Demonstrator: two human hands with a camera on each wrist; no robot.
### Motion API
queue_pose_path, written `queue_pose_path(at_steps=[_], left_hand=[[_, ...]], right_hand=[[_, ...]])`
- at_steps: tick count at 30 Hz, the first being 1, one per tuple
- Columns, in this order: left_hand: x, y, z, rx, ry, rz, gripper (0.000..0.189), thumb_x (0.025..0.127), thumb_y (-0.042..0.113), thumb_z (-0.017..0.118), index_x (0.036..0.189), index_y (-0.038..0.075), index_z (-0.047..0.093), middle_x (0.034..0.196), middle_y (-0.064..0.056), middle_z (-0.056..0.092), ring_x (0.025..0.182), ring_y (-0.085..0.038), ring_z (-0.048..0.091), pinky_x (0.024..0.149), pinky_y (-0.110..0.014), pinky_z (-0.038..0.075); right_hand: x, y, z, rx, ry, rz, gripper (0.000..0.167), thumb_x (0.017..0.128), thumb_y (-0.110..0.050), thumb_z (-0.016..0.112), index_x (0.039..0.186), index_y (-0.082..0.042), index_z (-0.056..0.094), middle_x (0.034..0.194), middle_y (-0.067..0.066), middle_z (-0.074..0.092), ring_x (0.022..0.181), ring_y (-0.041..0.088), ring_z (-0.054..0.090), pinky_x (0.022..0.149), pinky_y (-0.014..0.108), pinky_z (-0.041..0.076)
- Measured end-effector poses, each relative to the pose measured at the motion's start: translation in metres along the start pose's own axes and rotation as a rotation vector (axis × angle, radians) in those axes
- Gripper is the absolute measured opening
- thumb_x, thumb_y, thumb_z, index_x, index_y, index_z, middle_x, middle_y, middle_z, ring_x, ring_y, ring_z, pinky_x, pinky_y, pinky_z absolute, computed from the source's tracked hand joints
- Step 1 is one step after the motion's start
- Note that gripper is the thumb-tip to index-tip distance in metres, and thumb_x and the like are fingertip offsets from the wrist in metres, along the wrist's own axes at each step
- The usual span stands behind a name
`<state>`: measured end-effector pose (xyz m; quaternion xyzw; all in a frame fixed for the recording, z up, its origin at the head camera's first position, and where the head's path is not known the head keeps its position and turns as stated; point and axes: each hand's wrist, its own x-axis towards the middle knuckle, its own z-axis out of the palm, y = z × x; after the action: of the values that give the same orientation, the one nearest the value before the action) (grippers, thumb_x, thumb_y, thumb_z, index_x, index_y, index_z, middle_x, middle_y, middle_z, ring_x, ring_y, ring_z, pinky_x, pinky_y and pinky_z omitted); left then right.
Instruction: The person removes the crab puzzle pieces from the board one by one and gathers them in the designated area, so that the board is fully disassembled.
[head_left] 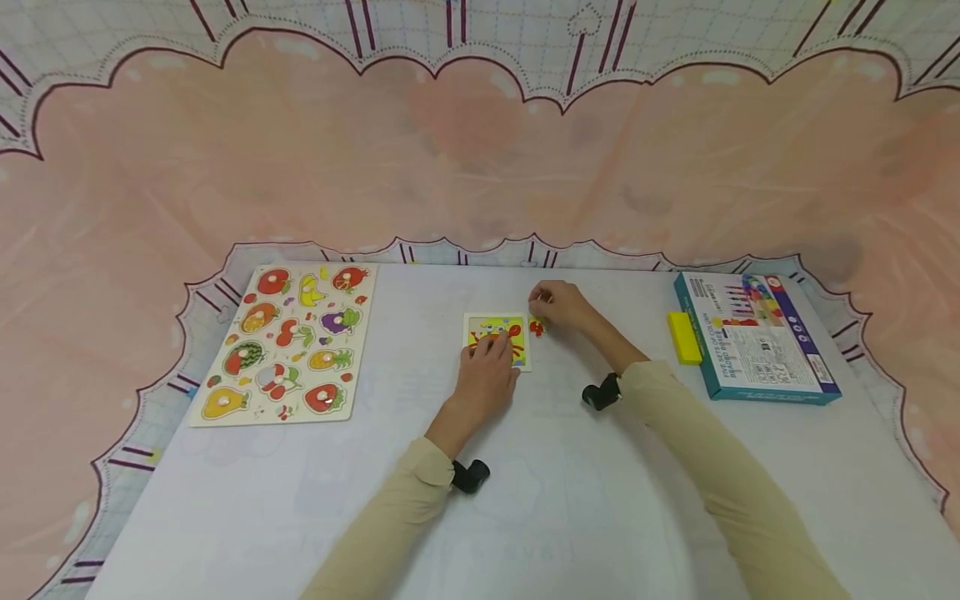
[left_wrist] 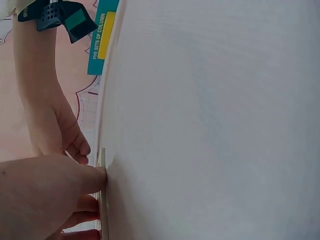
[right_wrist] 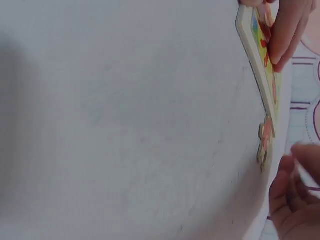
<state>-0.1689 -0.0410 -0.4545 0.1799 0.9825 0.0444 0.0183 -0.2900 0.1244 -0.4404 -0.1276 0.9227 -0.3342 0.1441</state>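
Note:
A small square puzzle board [head_left: 470,320], bright yellow with red shapes and a pale wooden border, lies on the white table. My left hand [head_left: 487,379] holds it, fingers spread over the picture, and the left wrist view shows the thumb [left_wrist: 94,179] against its edge. A red and yellow puzzle piece [head_left: 536,328] lies just off the board's right side. Over this piece is my right hand [head_left: 561,305], its fingers bent together. A thin pale edge shows by those fingers in the left wrist view; whether they pinch something I cannot tell.
A large fruit puzzle board [head_left: 296,346] lies to the left. To the right is a flat teal and white box [head_left: 765,337] with a yellow block [head_left: 684,338] against its left side. The scalloped patterned cloth [head_left: 480,167] hangs behind the table.

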Motion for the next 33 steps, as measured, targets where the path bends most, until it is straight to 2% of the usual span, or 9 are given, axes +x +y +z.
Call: queue_pose_path(at_steps=[3,5,10,17,20,24,27,30,33], left_hand=[[0.001,0.0,0.001,-0.001,-0.004,-0.006,0.054,0.1,0.035,0.052,0.145,0.007,0.044,0.154,-0.007,0.04,0.137,-0.027,0.038,0.104,-0.047,0.039],[0.001,0.001,0.002,0.004,-0.03,-0.012,0.054,0.1,0.034,0.05,0.147,0.007,0.041,0.156,-0.006,0.038,0.138,-0.026,0.036,0.105,-0.046,0.038],[0.0,0.004,0.003,0.01,-0.091,-0.024,0.056,0.102,0.031,0.047,0.15,0.005,0.035,0.159,-0.006,0.032,0.141,-0.026,0.029,0.105,-0.044,0.034],[-0.002,0.005,0.0,0.028,-0.037,-0.025,0.054,0.101,0.03,0.049,0.148,0.006,0.039,0.156,-0.005,0.036,0.139,-0.026,0.033,0.1,-0.042,0.037],[-0.003,0.005,0.001,0.008,-0.019,-0.013,0.053,0.101,0.028,0.05,0.149,0.009,0.038,0.156,-0.004,0.037,0.138,-0.027,0.034,0.096,-0.042,0.037],[-0.002,0.005,0.001,0.002,-0.052,-0.007,0.052,0.102,0.027,0.046,0.151,0.014,0.035,0.158,-0.002,0.034,0.14,-0.029,0.032,0.095,-0.045,0.036],[0.0,0.005,0.0,0.02,-0.07,0.0,0.051,0.102,0.028,0.044,0.15,0.015,0.036,0.159,-0.001,0.033,0.139,-0.03,0.032,0.097,-0.048,0.036],[0.002,0.004,-0.001,0.022,-0.068,0.005,0.05,0.101,0.029,0.045,0.149,0.015,0.039,0.158,-0.001,0.035,0.139,-0.031,0.033,0.1,-0.051,0.037],[0.003,0.003,-0.002,0.016,-0.079,0.005,0.05,0.101,0.029,0.046,0.149,0.014,0.039,0.157,-0.002,0.036,0.139,-0.032,0.033,0.101,-0.054,0.037]], right_hand=[[0.004,-0.005,0.004,-0.003,-0.057,-0.096,0.022,0.097,-0.018,0.055,0.111,-0.005,0.066,0.103,0.013,0.063,0.089,0.023,0.055,0.073,0.023,0.05],[0.008,-0.006,0.008,-0.016,-0.109,-0.151,0.024,0.099,-0.017,0.052,0.114,-0.007,0.067,0.108,0.012,0.064,0.089,0.022,0.055,0.073,0.023,0.05],[0.012,-0.011,0.015,-0.039,-0.219,-0.198,0.028,0.101,-0.014,0.047,0.12,-0.013,0.067,0.12,0.011,0.061,0.09,0.021,0.052,0.07,0.022,0.046],[0.017,-0.023,0.016,-0.143,-0.334,-0.245,0.037,0.101,-0.01,0.041,0.13,-0.018,0.063,0.115,0.016,0.057,0.085,0.022,0.049,0.066,0.022,0.042],[0.018,-0.026,0.016,-0.175,-0.361,-0.253,0.038,0.101,-0.009,0.04,0.131,-0.018,0.062,0.116,0.016,0.057,0.089,0.022,0.05,0.067,0.022,0.042],[0.019,-0.026,0.016,-0.186,-0.373,-0.238,0.038,0.102,-0.009,0.04,0.132,-0.019,0.062,0.121,0.016,0.057,0.098,0.024,0.05,0.075,0.027,0.044],[0.021,-0.025,0.016,-0.182,-0.373,-0.239,0.038,0.102,-0.009,0.04,0.131,-0.019,0.062,0.124,0.015,0.057,0.104,0.025,0.05,0.089,0.035,0.046],[0.023,-0.025,0.016,-0.174,-0.374,-0.244,0.038,0.102,-0.01,0.039,0.13,-0.019,0.062,0.127,0.014,0.056,0.108,0.026,0.05,0.102,0.043,0.043],[0.025,-0.025,0.016,-0.169,-0.377,-0.245,0.037,0.102,-0.01,0.038,0.129,-0.019,0.062,0.127,0.014,0.056,0.11,0.026,0.049,0.106,0.046,0.041]])
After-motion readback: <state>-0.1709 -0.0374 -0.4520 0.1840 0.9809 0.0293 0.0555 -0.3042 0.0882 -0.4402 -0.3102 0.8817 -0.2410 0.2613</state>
